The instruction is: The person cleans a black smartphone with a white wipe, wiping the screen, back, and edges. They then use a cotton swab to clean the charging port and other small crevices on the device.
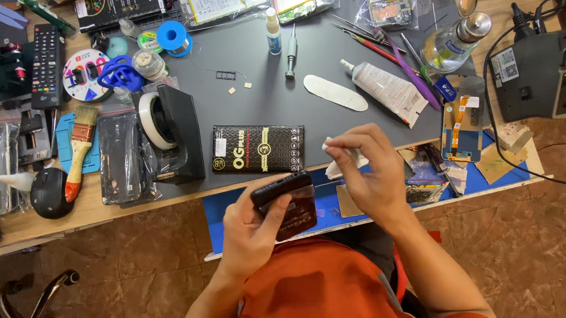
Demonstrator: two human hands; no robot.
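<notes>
Head view showed our left hand (252, 230) gripping a dark phone (289, 200) above the bench edge. Our right hand (367, 171) pinched a white wipe (341, 156) just beside the phone, near a black box (258, 148).

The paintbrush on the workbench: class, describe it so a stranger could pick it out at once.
Start at the grey mat covering the bench, then go to its cluttered left end. Below the black remote control lies the paintbrush, bristles pointing away. Its pale bristles and orange-tipped wooden handle set it apart.
</notes>
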